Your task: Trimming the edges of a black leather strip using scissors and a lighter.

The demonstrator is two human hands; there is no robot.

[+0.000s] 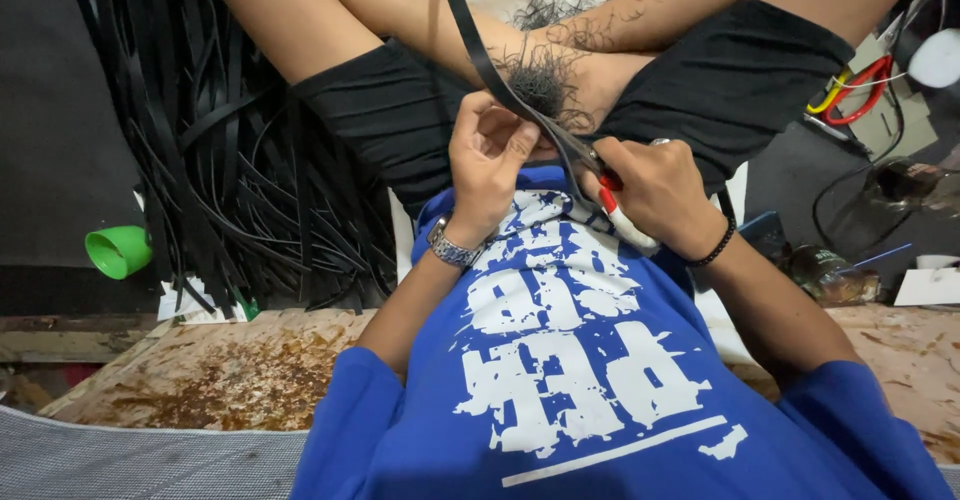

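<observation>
I sit on the floor with crossed legs, wearing a blue printed shirt and black shorts. My left hand, with a metal watch at the wrist, pinches a long black strip that runs up and away over my leg. My right hand, with a black bead bracelet, grips scissors with red and white handles. The blades meet the strip just right of my left fingers. Fine black shavings lie on my shin and shorts.
A large heap of black strips lies at the left beside a green plastic cup. At the right are red-handled pliers, cables, a bottle and a white object. A stained wooden board lies under me.
</observation>
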